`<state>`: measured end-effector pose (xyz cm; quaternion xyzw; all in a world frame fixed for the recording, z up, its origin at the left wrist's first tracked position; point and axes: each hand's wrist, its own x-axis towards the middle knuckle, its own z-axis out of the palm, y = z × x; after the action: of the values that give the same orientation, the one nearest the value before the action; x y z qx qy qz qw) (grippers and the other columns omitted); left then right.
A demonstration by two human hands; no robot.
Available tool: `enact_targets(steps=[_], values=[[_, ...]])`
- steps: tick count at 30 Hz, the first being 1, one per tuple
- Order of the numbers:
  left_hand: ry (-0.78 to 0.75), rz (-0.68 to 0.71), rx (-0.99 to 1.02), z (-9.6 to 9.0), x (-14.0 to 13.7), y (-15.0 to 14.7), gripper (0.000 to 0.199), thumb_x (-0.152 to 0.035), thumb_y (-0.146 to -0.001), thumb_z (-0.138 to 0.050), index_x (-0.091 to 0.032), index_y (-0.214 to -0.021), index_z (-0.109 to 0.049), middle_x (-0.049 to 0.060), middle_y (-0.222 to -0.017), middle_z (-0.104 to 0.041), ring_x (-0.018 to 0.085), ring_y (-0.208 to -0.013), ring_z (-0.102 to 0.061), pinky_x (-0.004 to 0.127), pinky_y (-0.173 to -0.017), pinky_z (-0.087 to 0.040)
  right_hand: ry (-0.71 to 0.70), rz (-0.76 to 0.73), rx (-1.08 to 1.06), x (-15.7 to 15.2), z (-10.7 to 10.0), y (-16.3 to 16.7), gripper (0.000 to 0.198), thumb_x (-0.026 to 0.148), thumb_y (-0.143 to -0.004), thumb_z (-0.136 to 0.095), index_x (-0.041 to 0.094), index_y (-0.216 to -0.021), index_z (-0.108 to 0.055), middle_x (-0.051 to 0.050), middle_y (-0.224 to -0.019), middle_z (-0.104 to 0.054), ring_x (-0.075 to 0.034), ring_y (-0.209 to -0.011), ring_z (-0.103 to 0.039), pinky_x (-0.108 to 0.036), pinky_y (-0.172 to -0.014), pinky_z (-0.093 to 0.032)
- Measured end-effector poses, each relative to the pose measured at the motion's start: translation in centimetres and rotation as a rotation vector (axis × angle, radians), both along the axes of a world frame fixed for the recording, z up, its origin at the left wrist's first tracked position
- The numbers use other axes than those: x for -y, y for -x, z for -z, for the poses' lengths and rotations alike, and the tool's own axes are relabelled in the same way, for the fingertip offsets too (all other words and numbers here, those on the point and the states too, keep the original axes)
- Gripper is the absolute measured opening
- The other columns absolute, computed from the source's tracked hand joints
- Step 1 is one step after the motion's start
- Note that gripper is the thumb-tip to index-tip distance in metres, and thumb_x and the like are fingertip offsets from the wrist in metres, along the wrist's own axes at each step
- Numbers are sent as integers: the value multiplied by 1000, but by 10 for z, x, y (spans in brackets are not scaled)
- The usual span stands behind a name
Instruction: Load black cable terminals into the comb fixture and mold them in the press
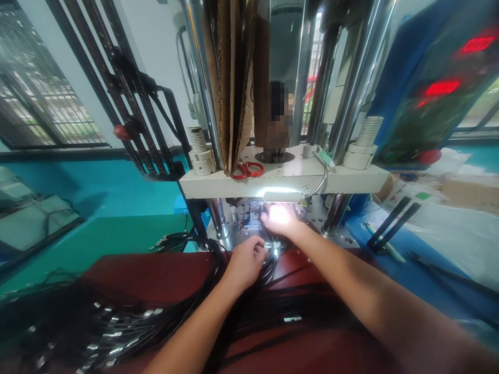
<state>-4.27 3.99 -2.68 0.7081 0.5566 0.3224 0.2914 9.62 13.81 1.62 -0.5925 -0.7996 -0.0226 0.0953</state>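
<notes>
In the middle of the frame, a person's left hand [247, 259] was held over the front edge of the dark red desk [144, 275], its fingers curled inward and the tips nearly together beside a small cluster of silver connectors [275, 246]. Whether those fingers actually gripped one could not be told.

The right hand [279, 221], just above and to the right, reached into the press beneath a lit lamp [284, 197]. Glare washed over it, and its fingers were bent toward a metal fixture [252, 215] on the steel base plate [236, 228]; how far they were open, or what they held, could not be made out.

Black cables [212, 283] ran from near the left hand across the desk to the lower left of the frame, where many silver cable ends [115, 332] lay in a blurred bundle. One more metal cable end [292, 319] lay at lower center.

Above the hands, the press's white crossplate [226, 186] carried red-handled scissors [254, 169] beside upright cardboard [234, 83]. At upper right stood a blue control cabinet [405, 67] with glowing red digits [442, 88].
</notes>
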Motion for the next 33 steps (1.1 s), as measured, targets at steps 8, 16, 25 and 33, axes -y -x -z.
enact_targets(steps=[8,16,25,33], values=[[0,8,15,3,-2,1,13,-26,-84,-49,-20,-89,-59,0,-73,-63,12,-65,-56,23,-60,-39,11,-22,9,-7,0,0,36,33,-85,-42,16,-106,-67,-15,-103,-68,-31,-106,-58,-45,-94,-35],[-24,5,-25,-3,1,0,10,-24,-83,-50,-21,-88,-58,-2,-70,-61,12,-62,-53,23,-60,-37,1,-18,-10,-2,-1,14,44,45,-87,-40,13,-107,-64,-17,-105,-66,-32,-105,-57,-42,-90,-38],[-70,15,-92,2,-1,2,12,-24,-86,-48,-21,-92,-57,-3,-70,-61,11,-61,-55,21,-58,-40,9,-66,23,-12,9,19,41,34,-87,-43,7,-113,-60,-21,-103,-66,-34,-104,-57,-45,-88,-39],[-262,-82,-297,-20,-16,7,25,-18,-89,-38,-17,-104,-58,9,-101,-61,19,-90,-60,32,-84,-47,-29,-49,-87,-7,7,-8,43,45,-89,-42,17,-116,-62,-14,-115,-64,-30,-111,-54,-41,-95,-36]])
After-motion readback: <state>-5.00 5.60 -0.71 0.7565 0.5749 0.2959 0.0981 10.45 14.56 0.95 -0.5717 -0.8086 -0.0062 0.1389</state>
